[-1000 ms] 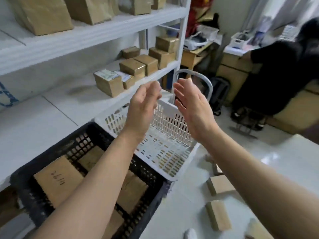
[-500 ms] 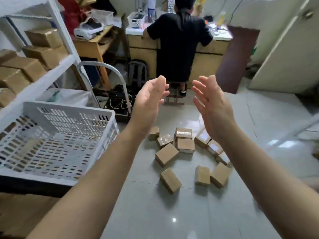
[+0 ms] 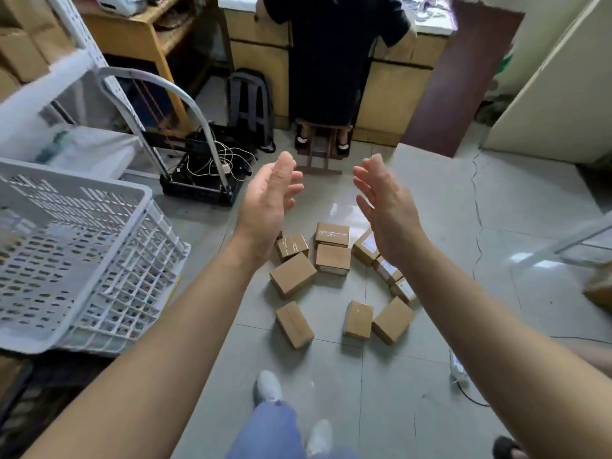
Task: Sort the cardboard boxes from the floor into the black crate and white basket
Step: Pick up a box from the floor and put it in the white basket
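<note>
So, boxes [image 3: 332,260] sit loose on the floor [image 3: 447,210] at frame centre, approx ten, some touching in a cluster, three apart along the lower edge of the group. A few have tape or labels on top. Both hands hover above them, palms facing each other w/ a gap between. Left hand [image 3: 268,203] is spread open, fingers relaxed, nothing in it. Right hand [image 3: 385,207] likewise open & empty. White basket [image 3: 79,260] fills mid-left of frame, tilted, resting on smth dark at lower left, too blurred to tell if it's the crate. Shoes [image 3: 268,387] show at bottom centre. Upper centre: a person in black [image 3: 331,54] seated at a desk [image 3: 390,84]. Shelf [image 3: 43,77] w/ more boxes upper left.
</note>
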